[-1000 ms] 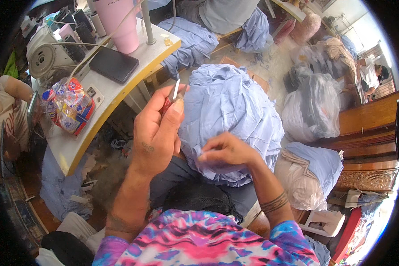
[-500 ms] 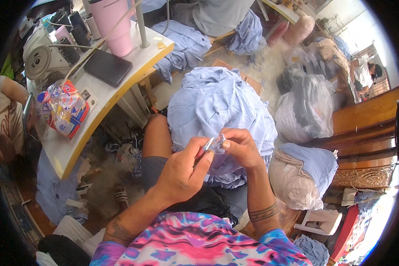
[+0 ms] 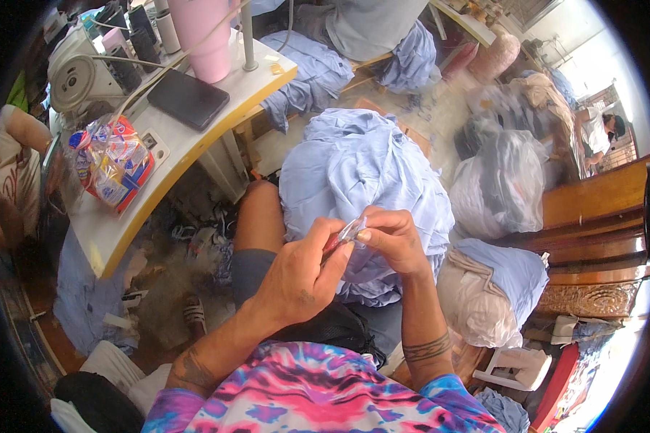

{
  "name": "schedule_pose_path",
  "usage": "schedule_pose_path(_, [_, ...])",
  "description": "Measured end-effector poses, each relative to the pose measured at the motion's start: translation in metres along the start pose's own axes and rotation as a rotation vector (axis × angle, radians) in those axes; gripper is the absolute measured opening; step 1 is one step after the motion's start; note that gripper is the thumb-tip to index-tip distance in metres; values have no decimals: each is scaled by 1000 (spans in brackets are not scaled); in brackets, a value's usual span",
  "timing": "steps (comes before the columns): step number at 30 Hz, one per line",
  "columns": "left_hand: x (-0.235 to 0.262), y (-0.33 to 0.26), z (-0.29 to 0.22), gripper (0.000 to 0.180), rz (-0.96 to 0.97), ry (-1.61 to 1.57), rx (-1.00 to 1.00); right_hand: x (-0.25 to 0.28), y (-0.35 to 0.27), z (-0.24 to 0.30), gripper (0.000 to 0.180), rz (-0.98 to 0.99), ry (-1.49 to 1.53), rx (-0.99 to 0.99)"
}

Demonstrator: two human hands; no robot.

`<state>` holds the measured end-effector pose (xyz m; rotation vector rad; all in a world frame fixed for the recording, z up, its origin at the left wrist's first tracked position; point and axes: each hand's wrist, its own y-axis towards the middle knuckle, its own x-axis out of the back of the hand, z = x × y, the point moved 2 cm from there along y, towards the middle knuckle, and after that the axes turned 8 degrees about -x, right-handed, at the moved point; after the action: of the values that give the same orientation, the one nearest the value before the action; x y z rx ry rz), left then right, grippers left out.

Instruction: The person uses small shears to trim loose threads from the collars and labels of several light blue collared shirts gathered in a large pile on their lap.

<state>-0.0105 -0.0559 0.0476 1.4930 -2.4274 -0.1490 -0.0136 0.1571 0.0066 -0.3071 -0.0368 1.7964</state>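
My left hand (image 3: 307,267) is closed round a small red-handled blade (image 3: 331,242), its pale tip pointing toward my right hand. Thumb and fingers of my right hand (image 3: 396,242) pinch a little piece of light blue cloth (image 3: 354,229), which meets the blade's tip between the two hands. Exactly how blade and cloth touch is too small to make out. Beneath both hands a large heap of light blue cloth (image 3: 361,159) rests at my lap, bunched and creased.
A white table (image 3: 188,148) at left carries a dark phone (image 3: 188,97), a pink tumbler (image 3: 204,43), thread cones and a plastic-wrapped packet (image 3: 115,162). Clear bags (image 3: 502,180) and a wrapped cloth bundle (image 3: 487,289) stand at right. Another person (image 3: 372,29) sits ahead.
The blade has tilted and its tip now lies against the pinched cloth. Both hands stay close together over the heap. The view has shifted slightly.
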Motion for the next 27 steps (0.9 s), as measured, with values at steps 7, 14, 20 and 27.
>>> schedule_pose_path(7, [11,7,8,21,-112,-31,9,-12,6,29,12,113,-577,131])
schedule_pose_path(14, [35,34,5,17,-236,-283,20,36,5,33,14,-176,-573,40])
schedule_pose_path(20, [16,29,69,12,-288,-33,54,198,46,105,44,-770,-280,142])
schedule_pose_path(27, [-17,7,95,13,-100,106,116,141,-37,19,77,-1039,-505,184])
